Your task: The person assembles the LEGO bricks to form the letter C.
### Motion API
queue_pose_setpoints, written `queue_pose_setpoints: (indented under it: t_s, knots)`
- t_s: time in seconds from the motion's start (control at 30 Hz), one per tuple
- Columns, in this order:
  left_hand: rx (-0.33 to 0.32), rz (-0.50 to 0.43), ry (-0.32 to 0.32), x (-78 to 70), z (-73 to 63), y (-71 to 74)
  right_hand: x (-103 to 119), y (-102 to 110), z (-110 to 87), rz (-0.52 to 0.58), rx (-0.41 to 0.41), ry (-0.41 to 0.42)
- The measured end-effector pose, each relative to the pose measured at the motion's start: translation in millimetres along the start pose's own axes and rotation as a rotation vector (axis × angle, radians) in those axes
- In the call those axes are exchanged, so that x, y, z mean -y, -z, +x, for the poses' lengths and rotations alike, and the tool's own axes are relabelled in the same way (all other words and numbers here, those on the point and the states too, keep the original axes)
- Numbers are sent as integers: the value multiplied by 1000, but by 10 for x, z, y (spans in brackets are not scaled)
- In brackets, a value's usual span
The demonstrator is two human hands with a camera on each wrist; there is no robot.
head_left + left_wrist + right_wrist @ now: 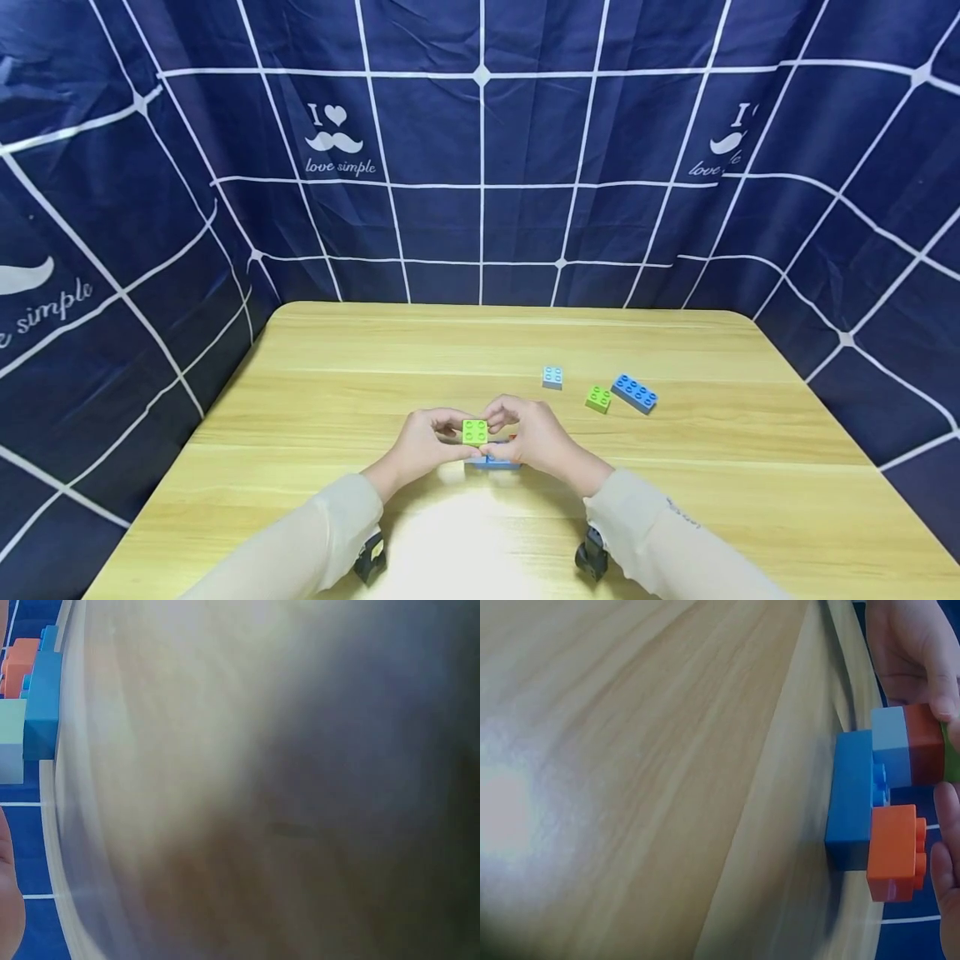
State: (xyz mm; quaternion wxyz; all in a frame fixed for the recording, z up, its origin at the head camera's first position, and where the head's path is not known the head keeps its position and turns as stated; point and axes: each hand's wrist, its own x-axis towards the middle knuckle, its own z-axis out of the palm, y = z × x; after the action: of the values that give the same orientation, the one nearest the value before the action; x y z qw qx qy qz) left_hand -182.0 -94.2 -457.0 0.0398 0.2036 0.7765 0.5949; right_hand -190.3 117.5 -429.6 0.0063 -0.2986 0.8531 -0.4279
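Observation:
At the front middle of the table in the head view, a lime green square brick [475,432] tops a small stack. My left hand [426,437] and right hand [536,437] pinch it from either side with thumbs and fingers. Below it, the right wrist view shows a dark red brick [924,745], then a light blue brick [891,747], on a long blue brick [850,801]. An orange brick [892,853] sits on that blue base's right end. The left wrist view catches only the stack's edge, with the blue base [43,705] and part of a finger.
Farther back to the right lie loose bricks on the wooden table [360,350]: a light blue one [552,377], a green one [598,399] and a long blue one [634,393]. A dark blue curtain [480,217] with white lines surrounds the table's back and sides.

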Motion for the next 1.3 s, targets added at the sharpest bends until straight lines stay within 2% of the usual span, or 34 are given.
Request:
queue_pose_setpoints:
  t_s: [0.27, 0.53, 0.73, 0.9, 1.07, 1.1, 1.3]
  knots:
    - [1, 0, -24, -9, 20, 0, -43, 30, -63, 60, 2, 21]
    - [2, 2, -21, -26, 24, -25, -150, 101, -117, 88, -22, -30]
    - [-4, -15, 14, -39, 11, -25, -321, 307, -178, 56, -119, -87]
    - [-6, -4, 30, -36, 3, -1, -525, 495, -240, -43, -262, -83]
    - [2, 10, 40, -50, -4, 15, -700, 669, -328, -105, -381, -145]
    - [4, 13, 39, -96, -16, 17, -734, 698, -348, -114, -394, -165]
    - [9, 17, 13, -44, -6, 27, -897, 836, -463, -156, -427, -279]
